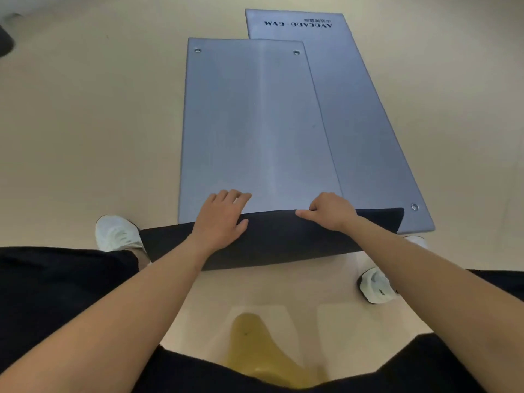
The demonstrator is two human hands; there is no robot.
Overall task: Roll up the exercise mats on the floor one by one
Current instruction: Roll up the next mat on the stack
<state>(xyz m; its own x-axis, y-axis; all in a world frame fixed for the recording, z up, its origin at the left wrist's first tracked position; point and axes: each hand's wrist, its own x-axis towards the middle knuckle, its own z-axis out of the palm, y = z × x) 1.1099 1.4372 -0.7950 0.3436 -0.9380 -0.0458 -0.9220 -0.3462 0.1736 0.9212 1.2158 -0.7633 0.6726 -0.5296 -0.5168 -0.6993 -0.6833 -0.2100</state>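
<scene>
Two grey-blue exercise mats lie flat on the floor. The near mat point(255, 123) overlaps the left edge of the far mat point(365, 131), which carries upside-down black lettering at its far end. The near mat's closest end is folded over, showing its black underside point(278, 239). My left hand point(221, 219) rests on that fold with fingers spread over its edge. My right hand point(329, 211) grips the fold's edge, fingers curled over it and thumb pointing left.
Beige floor surrounds the mats. My white shoes point(119, 234) point(377, 285) stand at either side of the folded end, with black shorts at the frame's lower edge. A dark object point(5, 41) sits at the far left.
</scene>
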